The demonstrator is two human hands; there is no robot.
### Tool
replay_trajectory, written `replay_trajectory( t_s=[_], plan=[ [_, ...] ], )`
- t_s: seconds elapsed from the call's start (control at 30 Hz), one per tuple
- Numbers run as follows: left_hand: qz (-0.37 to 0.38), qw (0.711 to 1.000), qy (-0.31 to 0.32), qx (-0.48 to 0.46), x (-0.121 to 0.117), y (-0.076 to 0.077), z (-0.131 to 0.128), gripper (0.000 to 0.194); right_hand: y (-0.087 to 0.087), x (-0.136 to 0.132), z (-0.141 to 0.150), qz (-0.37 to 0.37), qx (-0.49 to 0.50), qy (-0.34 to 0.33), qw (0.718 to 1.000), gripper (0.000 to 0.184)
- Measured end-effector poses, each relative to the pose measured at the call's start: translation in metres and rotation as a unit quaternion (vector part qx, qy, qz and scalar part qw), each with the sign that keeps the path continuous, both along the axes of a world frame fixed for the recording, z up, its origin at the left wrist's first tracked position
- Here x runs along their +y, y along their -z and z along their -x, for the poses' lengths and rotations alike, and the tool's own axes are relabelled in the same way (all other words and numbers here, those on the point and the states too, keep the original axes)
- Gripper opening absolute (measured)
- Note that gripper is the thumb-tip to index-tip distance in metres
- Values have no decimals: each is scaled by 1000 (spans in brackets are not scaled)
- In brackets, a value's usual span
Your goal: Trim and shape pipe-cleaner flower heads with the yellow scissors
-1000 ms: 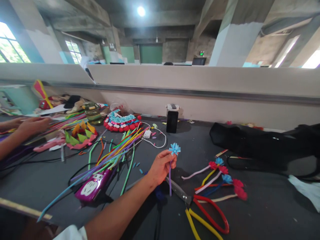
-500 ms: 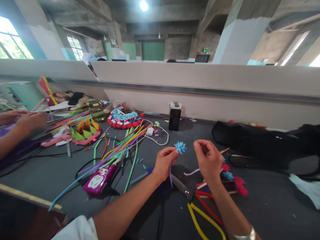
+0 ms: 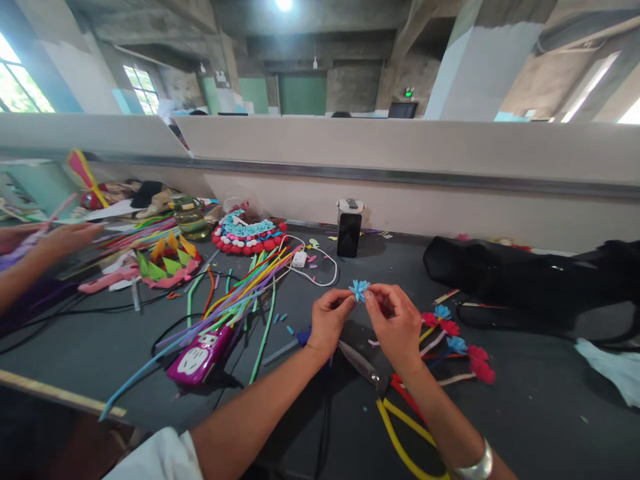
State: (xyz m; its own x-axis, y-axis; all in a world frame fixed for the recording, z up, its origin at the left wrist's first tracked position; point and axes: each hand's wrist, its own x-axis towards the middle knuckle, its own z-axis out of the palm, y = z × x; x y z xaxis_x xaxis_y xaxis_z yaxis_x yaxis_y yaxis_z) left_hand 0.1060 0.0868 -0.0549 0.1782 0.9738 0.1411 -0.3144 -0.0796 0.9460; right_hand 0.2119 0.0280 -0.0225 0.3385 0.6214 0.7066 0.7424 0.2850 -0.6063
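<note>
My left hand (image 3: 327,320) is closed around the stem of a small blue paper flower (image 3: 359,289), held up over the dark table (image 3: 125,347). My right hand (image 3: 395,323) has its fingertips pinched on the flower's head from the right. Below my hands lie scissors (image 3: 390,400) with red and yellow handles. Several finished red and blue flowers on stems (image 3: 457,343) lie just to the right.
A bundle of coloured strips (image 3: 240,293) and a pink power strip (image 3: 200,350) lie to the left. Another person's hands (image 3: 60,240) work at far left. A black phone (image 3: 349,233) stands at the back wall. A black bag (image 3: 525,280) lies at right.
My right hand came into view from the lower right and closed on the flower's head. My left hand stayed holding the stem, raising it slightly.
</note>
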Motion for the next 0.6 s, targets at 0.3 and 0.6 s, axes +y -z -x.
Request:
replay_trajectory(
  t_s=[0.3,0.6],
  plan=[
    [-88,994,-18,57,-1,-1,2,7,1,-1,-1,7,-28,7,1000,10],
    [-70,996,-2,48,1,4,2,10,-2,-1,-1,36,-13,2,999,18]
  ],
)
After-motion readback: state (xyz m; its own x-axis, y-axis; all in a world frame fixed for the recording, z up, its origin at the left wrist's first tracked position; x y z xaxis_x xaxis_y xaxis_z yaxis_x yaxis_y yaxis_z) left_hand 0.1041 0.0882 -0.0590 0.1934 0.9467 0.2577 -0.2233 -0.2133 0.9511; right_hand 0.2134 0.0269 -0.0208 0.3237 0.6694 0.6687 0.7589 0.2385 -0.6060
